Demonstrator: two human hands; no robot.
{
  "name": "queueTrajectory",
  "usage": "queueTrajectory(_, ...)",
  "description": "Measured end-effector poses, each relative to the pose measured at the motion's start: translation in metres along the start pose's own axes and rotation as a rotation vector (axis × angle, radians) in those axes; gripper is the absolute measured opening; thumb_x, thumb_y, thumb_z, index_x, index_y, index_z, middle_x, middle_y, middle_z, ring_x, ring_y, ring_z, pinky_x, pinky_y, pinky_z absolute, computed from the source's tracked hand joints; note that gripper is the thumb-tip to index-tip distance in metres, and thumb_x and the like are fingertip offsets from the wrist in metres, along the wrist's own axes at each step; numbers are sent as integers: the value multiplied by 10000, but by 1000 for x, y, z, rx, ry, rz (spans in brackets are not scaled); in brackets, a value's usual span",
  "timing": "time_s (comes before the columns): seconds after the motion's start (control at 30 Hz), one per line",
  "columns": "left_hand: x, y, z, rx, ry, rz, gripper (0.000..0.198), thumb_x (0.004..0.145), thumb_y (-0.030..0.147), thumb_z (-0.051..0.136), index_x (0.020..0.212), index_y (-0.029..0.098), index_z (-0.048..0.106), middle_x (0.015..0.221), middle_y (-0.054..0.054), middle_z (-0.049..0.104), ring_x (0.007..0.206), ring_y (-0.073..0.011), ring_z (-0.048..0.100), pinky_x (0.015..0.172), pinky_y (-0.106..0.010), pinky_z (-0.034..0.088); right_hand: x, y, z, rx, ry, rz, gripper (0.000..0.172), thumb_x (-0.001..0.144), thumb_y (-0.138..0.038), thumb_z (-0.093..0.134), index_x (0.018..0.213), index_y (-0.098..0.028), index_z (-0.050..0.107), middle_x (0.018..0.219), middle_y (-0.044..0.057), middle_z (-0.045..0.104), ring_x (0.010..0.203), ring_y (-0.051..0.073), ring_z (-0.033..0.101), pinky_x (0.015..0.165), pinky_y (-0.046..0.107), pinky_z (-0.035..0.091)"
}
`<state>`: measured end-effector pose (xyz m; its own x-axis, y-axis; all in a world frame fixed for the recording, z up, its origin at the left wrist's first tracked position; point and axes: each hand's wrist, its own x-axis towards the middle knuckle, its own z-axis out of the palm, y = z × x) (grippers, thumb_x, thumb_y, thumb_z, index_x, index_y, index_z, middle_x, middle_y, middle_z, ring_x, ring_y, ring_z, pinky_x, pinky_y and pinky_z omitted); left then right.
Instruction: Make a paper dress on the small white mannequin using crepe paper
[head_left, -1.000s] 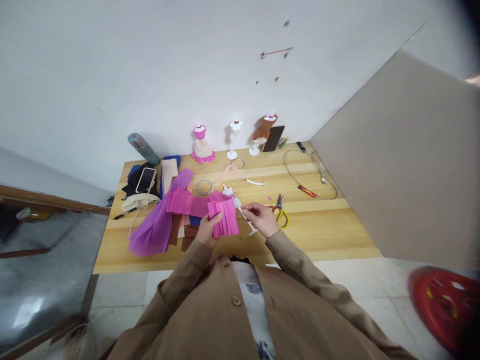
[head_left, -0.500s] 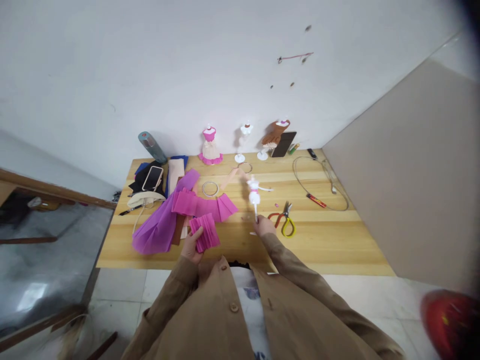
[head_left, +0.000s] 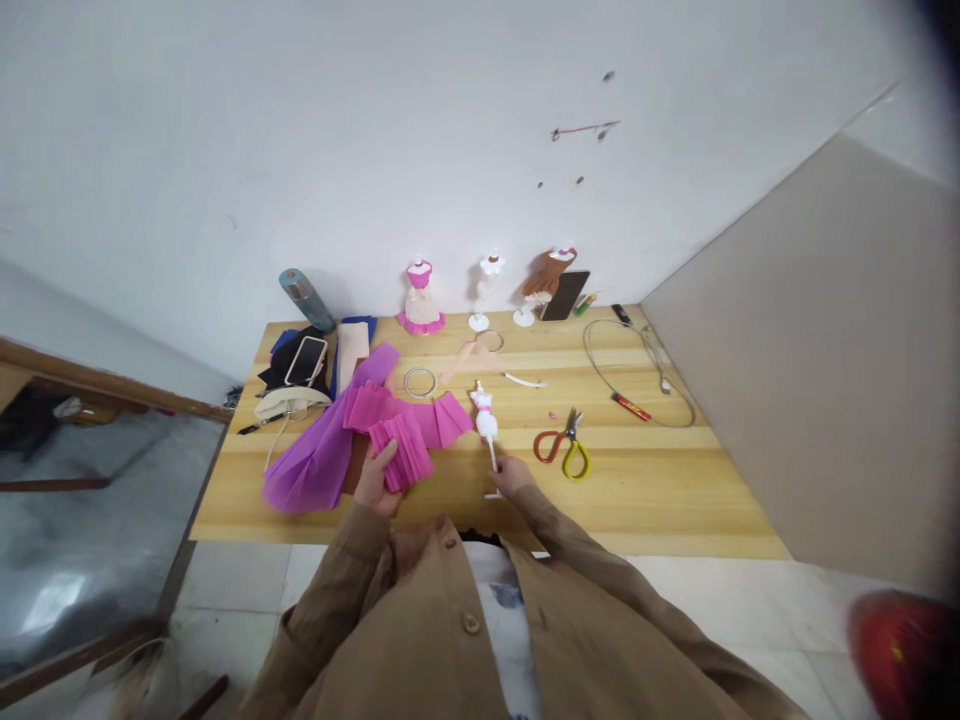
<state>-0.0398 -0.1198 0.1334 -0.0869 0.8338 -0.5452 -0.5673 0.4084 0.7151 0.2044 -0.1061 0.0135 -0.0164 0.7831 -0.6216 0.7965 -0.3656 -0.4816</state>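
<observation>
My left hand is closed on a piece of pleated pink crepe paper, thumb on top. A longer pink crepe strip lies on the table just beyond it, over a purple crepe sheet. In my right hand is the stand rod of a small white mannequin, gripped near its base. The mannequin has a pink band at its waist and tilts away from me. To the right of that hand lie scissors with one red and one yellow handle.
Along the wall stand a mannequin in a pink and cream dress, a bare white mannequin, a brown-dressed one and a blue-green bottle. A phone lies left, a wire ring mid-table, a cable right.
My right hand has moved left and toward me with the mannequin, uncovering a white strip on the table. My left hand has shifted slightly left with the pleated pink paper.
</observation>
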Motion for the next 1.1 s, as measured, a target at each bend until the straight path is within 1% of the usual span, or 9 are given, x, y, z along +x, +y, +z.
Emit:
queueTrajectory(0.13,0,0,15,-32,17,0,440,588,350,902,905,179,649,785,-24,721,746,-179,691,767,-328,531,-8,-10,-2,38,45,-92,327,964,-361,621,1223,-161,622,1218,85,652,1031,223,665,872,425,579)
queueTrajectory(0.2,2,0,32,-37,-12,15,437,568,351,912,877,178,657,805,-28,731,760,-185,696,775,-334,535,-17,-18,-6,69,82,-166,290,964,-368,620,1154,-150,643,1131,68,675,958,199,672,833,397,580)
queueTrajectory(0.27,4,2,53,-28,-69,31,448,547,368,921,861,166,674,807,-44,734,774,-206,702,788,-357,539,-28,-26,-12,108,125,-246,219,950,-344,630,1026,-141,661,959,35,686,833,165,661,772,349,560)
queueTrajectory(0.37,8,8,85,9,-162,63,437,554,365,920,856,138,700,804,-60,728,799,-223,702,804,-374,535,-45,-38,-21,182,193,-353,123,894,-263,611,834,-165,654,697,-7,628,660,143,594,664,270,476)
queueTrajectory(0.53,10,15,118,73,-192,172,371,578,322,901,858,158,721,806,-25,723,819,-195,679,788,-326,517,-62,-49,-32,293,271,-455,129,831,-280,569,737,-196,593,609,-19,568,578,140,518,580,251,395)
queueTrajectory(0.63,9,18,128,99,-182,216,328,599,315,884,850,175,725,777,-6,712,772,-174,663,742,-304,512,-67,-52,-33,333,288,-478,128,803,-283,574,701,-206,565,574,-28,534,543,136,491,556,247,373)
queueTrajectory(0.77,6,22,133,94,-181,251,337,625,348,869,867,169,717,826,-17,715,781,-174,663,759,-322,526,-71,-56,-30,359,301,-488,123,792,-272,554,686,-209,550,563,-26,520,533,137,485,550,246,364)
queueTrajectory(0.93,9,25,131,98,-137,289,369,659,336,852,943,174,680,884,-11,706,840,-169,668,837,-336,527,-76,-58,-29,356,300,-497,127,795,-270,546,681,-214,541,569,-17,531,538,139,484,543,249,343)
queueTrajectory(1.1,9,28,128,97,-152,267,424,655,330,858,1001,183,660,940,-31,715,928,-203,683,882,-363,534,-76,-55,-28,335,293,-474,114,813,-251,566,709,-206,577,595,-12,559,560,140,501,565,255,362)
